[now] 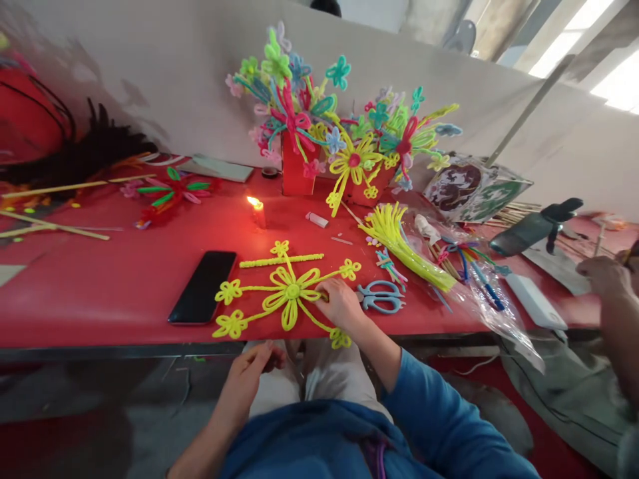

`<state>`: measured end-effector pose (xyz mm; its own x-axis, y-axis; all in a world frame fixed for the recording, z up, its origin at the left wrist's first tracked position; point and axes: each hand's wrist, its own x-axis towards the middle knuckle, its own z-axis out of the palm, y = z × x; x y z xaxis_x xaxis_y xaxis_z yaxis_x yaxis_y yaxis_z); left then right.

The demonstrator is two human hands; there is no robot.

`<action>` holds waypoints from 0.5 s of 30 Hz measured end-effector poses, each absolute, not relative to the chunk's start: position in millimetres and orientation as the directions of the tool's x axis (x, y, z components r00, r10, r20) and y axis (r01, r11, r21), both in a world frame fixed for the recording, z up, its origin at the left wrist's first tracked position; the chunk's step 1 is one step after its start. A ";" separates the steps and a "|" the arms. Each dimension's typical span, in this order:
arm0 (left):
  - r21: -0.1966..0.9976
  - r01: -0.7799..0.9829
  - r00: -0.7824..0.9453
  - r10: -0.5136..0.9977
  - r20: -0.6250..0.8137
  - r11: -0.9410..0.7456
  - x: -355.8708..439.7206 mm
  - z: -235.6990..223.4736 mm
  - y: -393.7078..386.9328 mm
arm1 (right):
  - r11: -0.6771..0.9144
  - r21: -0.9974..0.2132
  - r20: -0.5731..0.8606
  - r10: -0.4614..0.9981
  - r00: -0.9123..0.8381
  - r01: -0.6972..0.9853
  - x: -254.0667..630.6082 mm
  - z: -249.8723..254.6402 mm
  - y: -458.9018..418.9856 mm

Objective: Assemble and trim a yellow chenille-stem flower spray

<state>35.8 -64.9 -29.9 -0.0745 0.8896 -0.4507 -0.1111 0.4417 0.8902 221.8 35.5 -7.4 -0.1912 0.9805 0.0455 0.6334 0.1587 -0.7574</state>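
A large yellow pipe-cleaner flower (291, 291) lies flat on the red table, with looped petals round a coiled centre and several stems ending in small blossoms. My right hand (340, 304) is at its right-hand petal, with thumb and fingers pinched on the loop. Just above my lap, in front of the table edge, my left hand (253, 364) is loosely curled; nothing shows in it. A straight yellow pipe-cleaner piece (282, 261) lies behind the flower's centre. To the right of my right hand rest blue-handled scissors (382, 297).
A black phone (202, 287) lies left of the flower. Behind it burns a red candle (258, 214). Yellow pipe cleaners (407, 246) in plastic lie right, near a bottle (534, 227). Bouquets (299, 120) stand at the back. Another person's hand (606, 276) is at far right.
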 end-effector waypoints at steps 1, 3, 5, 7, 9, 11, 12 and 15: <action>0.890 -0.123 -0.087 0.888 -0.451 0.440 36.0 -28.8 -63.9 | 0.129 -0.799 0.032 0.984 -0.173 0.587 221.1 -7.2 34.6; 0.883 -0.160 -0.106 0.882 -0.459 0.441 38.0 -27.5 -62.7 | 0.066 -0.878 -0.003 0.990 -0.144 0.474 219.5 -6.6 32.6; 0.871 -0.216 -0.113 0.874 -0.472 0.442 41.4 -26.4 -61.6 | 0.004 -0.941 -0.040 0.992 -0.124 0.339 217.5 -6.0 30.8; 0.851 -0.280 -0.101 0.868 -0.487 0.445 45.0 -24.7 -59.5 | -0.047 -0.979 -0.070 0.992 -0.109 0.199 215.6 -5.6 29.5; 0.829 -0.335 -0.073 0.865 -0.496 0.447 48.3 -21.7 -55.8 | -0.076 -0.994 -0.083 0.992 -0.091 0.075 214.4 -5.4 27.8; 0.814 -0.379 -0.040 0.871 -0.489 0.439 51.7 -17.5 -50.0 | -0.087 -0.996 -0.085 0.994 -0.071 -0.024 213.8 -5.9 24.6; 0.805 -0.413 -0.025 0.879 -0.476 0.425 53.6 -14.9 -46.4 | -0.088 -0.994 -0.084 0.995 -0.058 -0.065 213.5 -6.6 22.0; 0.755 -0.547 0.037 0.911 -0.411 0.363 60.0 -6.1 -34.2 | -0.091 -0.983 -0.090 0.996 -0.015 -0.157 212.6 -10.1 10.8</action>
